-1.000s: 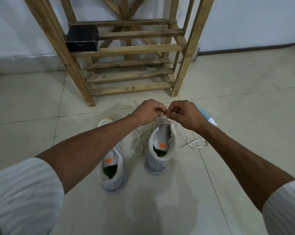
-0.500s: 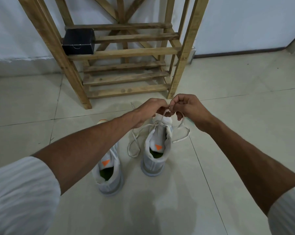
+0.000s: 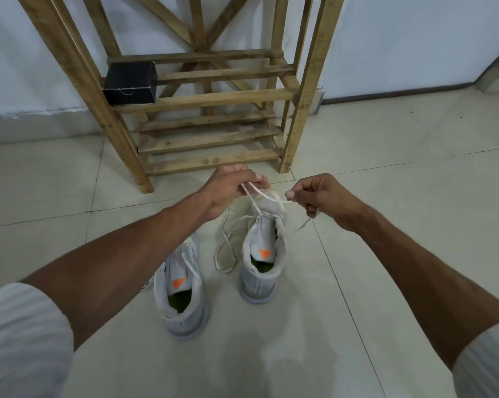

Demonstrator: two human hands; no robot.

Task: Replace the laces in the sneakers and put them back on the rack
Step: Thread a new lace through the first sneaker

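Observation:
Two pale grey sneakers with orange tongue tabs stand heel-toward-me on the tiled floor. The right sneaker [image 3: 261, 271] sits under my hands, its white lace [image 3: 261, 196] stretched between them. My left hand [image 3: 231, 191] pinches one part of the lace above the shoe's toe. My right hand [image 3: 320, 198] pinches the other part, a hand's width to the right. A slack loop of lace [image 3: 224, 254] lies on the floor left of this shoe. The left sneaker [image 3: 182, 294] stands nearer me, partly hidden by my left forearm.
A wooden slatted shoe rack [image 3: 211, 139] stands against the white wall just beyond the shoes. A black box [image 3: 130, 83] rests on the left end of its upper shelf. Tiled floor spreads to both sides.
My hands have moved apart, the right one drawing rightward, so the lace now spans between them. The view has tilted slightly closer to the rack.

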